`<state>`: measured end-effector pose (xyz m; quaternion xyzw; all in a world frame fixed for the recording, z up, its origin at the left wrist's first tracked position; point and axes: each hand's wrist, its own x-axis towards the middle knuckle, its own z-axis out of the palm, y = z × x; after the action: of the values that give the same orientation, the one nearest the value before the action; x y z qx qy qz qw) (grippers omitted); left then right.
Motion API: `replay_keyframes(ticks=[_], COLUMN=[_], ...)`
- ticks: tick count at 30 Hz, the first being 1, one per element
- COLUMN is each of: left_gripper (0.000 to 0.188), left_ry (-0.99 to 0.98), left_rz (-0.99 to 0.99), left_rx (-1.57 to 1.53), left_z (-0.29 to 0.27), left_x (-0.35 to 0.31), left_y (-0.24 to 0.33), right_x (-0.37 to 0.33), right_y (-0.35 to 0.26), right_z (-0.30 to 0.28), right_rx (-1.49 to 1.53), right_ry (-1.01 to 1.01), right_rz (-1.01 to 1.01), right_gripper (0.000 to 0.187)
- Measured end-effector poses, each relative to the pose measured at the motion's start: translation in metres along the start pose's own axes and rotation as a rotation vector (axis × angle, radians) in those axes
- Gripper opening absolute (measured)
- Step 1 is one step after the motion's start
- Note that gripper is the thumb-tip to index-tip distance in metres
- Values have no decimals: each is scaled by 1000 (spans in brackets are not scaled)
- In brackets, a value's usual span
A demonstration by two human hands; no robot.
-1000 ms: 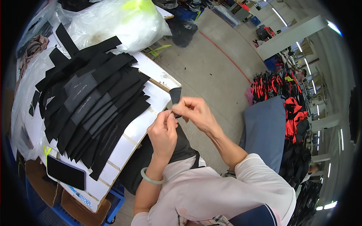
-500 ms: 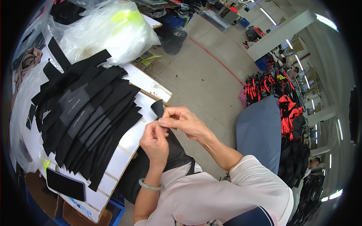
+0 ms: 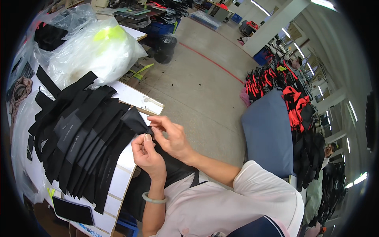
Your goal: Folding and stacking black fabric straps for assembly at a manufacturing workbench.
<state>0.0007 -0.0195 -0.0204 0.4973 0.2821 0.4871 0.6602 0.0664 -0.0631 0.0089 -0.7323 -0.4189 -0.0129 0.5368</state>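
A black fabric piece [image 3: 135, 121] is between my two hands, over the edge of the white table. The thumb and fingertips of my left hand [image 3: 150, 158] pinch its lower corner. Just above, my right hand [image 3: 172, 139] grips the same piece by its right end, fingers bent round it. Beyond my hands the piece fans out wider and overlaps the pile. To the left lies a spread stack of black fabric strips [image 3: 75, 138], overlapping in rows, with dark grey printed patches in the middle. A pale bangle sits on my left wrist.
A dark phone [image 3: 73, 210] lies near the table's front corner. Clear plastic bags [image 3: 90, 55] with a yellow-green item stand behind the stack. Across the floor, a grey-blue sheet [image 3: 266, 134] stands before piled red and black garments [image 3: 294, 108]. A black bag [image 3: 165, 48] rests on the floor.
My hands have shifted left in the picture with the black fabric piece, which now shows larger and spread out. The whole view has turned slightly.
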Motion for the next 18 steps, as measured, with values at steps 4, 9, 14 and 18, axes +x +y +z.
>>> replay_keyframes(ticks=[4, 9, 14, 18], left_gripper=[9, 6, 5, 7], left_ry=[-207, -175, -169, -187], left_rz=[-346, 138, 119, -44], left_rx=[-501, 76, 120, -80], left_z=[-6, -20, -27, -24], left_x=[7, 21, 20, 19], left_y=[10, -7, -6, 3], right_x=[-7, 17, 21, 20], right_y=[17, -4, -3, -7], right_z=[1, -7, -6, -4], right_rx=[-91, 839, 811, 397], right_ry=[66, 7, -150, -180], right_rz=[-174, 489, 497, 193], right_gripper=[25, 35, 30, 30])
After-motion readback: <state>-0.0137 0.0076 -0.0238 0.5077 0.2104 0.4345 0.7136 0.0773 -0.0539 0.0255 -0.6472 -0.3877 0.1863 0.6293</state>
